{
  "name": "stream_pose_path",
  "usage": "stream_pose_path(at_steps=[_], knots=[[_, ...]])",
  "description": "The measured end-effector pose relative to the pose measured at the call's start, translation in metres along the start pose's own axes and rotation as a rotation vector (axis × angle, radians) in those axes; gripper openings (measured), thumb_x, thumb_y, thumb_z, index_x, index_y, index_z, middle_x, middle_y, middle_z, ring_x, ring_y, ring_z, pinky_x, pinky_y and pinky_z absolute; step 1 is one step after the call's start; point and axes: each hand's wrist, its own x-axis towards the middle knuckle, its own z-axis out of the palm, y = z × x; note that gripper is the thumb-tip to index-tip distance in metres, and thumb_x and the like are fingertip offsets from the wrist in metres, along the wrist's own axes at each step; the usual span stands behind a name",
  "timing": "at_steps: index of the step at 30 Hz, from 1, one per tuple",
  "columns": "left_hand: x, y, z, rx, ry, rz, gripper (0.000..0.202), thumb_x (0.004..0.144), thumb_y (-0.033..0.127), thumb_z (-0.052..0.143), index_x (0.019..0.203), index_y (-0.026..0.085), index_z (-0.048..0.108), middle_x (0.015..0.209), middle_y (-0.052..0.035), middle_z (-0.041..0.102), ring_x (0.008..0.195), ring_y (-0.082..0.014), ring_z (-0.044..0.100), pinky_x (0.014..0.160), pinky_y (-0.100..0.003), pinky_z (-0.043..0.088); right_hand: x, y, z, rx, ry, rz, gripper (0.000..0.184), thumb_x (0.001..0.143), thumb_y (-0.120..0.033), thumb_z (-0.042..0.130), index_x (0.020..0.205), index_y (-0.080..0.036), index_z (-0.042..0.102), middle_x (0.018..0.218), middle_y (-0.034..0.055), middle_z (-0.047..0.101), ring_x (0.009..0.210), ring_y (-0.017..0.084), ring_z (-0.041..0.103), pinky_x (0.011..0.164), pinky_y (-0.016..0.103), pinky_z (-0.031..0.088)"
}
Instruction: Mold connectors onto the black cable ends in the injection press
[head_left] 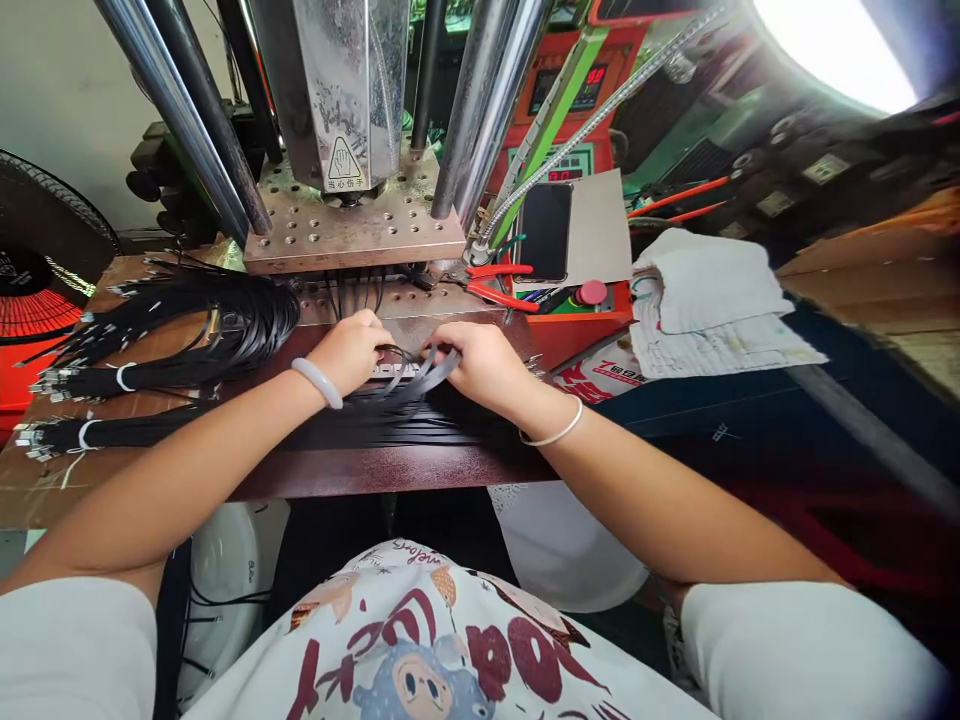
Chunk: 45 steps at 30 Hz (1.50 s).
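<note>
My left hand [351, 350] is closed at the left end of a small metal mould strip [394, 371], with its fingertips on thin black cable. To its right my right hand [480, 362] is closed round black cables [433, 376], which loop between the two hands and are partly smeared by motion. More black cables lie straight along the table edge below the hands. Above them stands a press with a thick drilled metal plate [352, 240]; several cables run in under it.
Bundles of black cable [255, 310] with metal ends lie at the left on cardboard. Red-handled pliers [501, 286], a phone [545, 232] and a red stop button [591, 293] are at the right, with white cloths [712, 300] beyond. A fan [37, 250] stands far left.
</note>
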Motion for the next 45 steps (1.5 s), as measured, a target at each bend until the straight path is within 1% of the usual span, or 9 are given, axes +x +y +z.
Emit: stream_pose_path(at_steps=[5,9,13,20,23,28,32,41,45], knots=[[-0.014,0.018,-0.002,0.109,0.117,0.233,0.029,0.084,0.007,0.047,0.087,0.017,0.074,0.085,-0.006,0.069,0.098,-0.021,0.062,0.089,-0.032,0.049,-0.011,0.002,0.006,0.115,0.026,-0.168,0.016,0.085,-0.017,0.052,0.08,-0.017,0.067,0.073,0.0048,0.063,0.07,0.018,0.057,0.066,0.029,0.044],[-0.012,0.016,0.006,0.039,0.221,0.21,0.028,0.085,0.006,0.047,0.094,0.016,0.072,0.091,-0.0069,0.07,0.087,-0.0175,0.064,0.081,-0.027,0.05,-0.013,0.002,0.009,0.054,0.035,-0.213,0.019,0.086,-0.015,0.049,0.083,-0.016,0.068,0.074,0.0059,0.061,0.07,0.018,0.056,0.065,0.029,0.045],[-0.008,0.001,0.015,-0.04,0.184,0.159,0.028,0.079,0.001,0.05,0.085,0.014,0.074,0.085,-0.0061,0.07,0.078,-0.0164,0.066,0.076,-0.025,0.051,-0.013,-0.001,0.011,0.007,0.048,-0.236,0.019,0.088,-0.012,0.049,0.086,-0.017,0.067,0.075,0.0055,0.061,0.072,0.018,0.056,0.065,0.028,0.045],[-0.014,0.004,0.01,-0.278,0.257,0.214,0.024,0.079,0.003,0.053,0.082,0.016,0.074,0.077,-0.0021,0.072,0.069,-0.0127,0.067,0.069,-0.02,0.05,-0.016,0.0,0.014,-0.089,0.026,-0.322,0.021,0.089,-0.01,0.046,0.085,-0.016,0.066,0.074,0.007,0.06,0.071,0.019,0.053,0.065,0.031,0.045],[-0.014,0.006,0.012,-0.257,0.246,0.238,0.025,0.079,0.002,0.053,0.082,0.015,0.073,0.078,-0.0028,0.072,0.07,-0.0132,0.066,0.069,-0.021,0.05,-0.018,0.0,0.012,-0.005,0.062,-0.297,0.021,0.088,-0.01,0.046,0.088,-0.019,0.065,0.082,0.0064,0.059,0.073,0.017,0.055,0.065,0.03,0.046],[-0.012,0.004,0.016,-0.231,0.247,0.241,0.024,0.08,0.003,0.052,0.083,0.016,0.072,0.081,-0.0029,0.072,0.072,-0.013,0.066,0.069,-0.021,0.048,-0.018,0.003,0.003,0.236,0.28,-0.106,0.005,0.087,-0.019,0.058,0.089,-0.021,0.062,0.085,0.0048,0.06,0.079,0.018,0.059,0.07,0.031,0.049],[-0.015,0.006,0.014,-0.055,0.274,0.254,0.024,0.08,0.004,0.05,0.083,0.017,0.071,0.078,-0.0013,0.073,0.07,-0.0149,0.066,0.071,-0.027,0.046,-0.02,0.003,-0.001,0.432,0.237,0.024,0.009,0.082,-0.027,0.066,0.084,-0.02,0.062,0.08,0.0039,0.064,0.071,0.017,0.06,0.064,0.029,0.05],[-0.019,0.016,0.013,0.197,0.205,0.443,0.03,0.095,0.013,0.04,0.083,0.016,0.068,0.074,-0.0036,0.07,0.071,-0.0162,0.062,0.079,-0.033,0.043,-0.02,0.006,0.001,0.091,0.155,-0.107,0.013,0.085,-0.019,0.057,0.078,-0.019,0.067,0.073,0.0038,0.069,0.067,0.017,0.063,0.064,0.029,0.049],[-0.029,0.021,0.012,0.225,0.087,0.275,0.025,0.095,0.016,0.044,0.094,0.016,0.069,0.09,-0.0064,0.07,0.08,-0.0173,0.065,0.072,-0.029,0.048,-0.026,-0.002,-0.001,-0.035,0.123,-0.264,0.016,0.088,-0.016,0.052,0.081,-0.02,0.066,0.072,0.0042,0.067,0.065,0.017,0.061,0.061,0.029,0.049]])
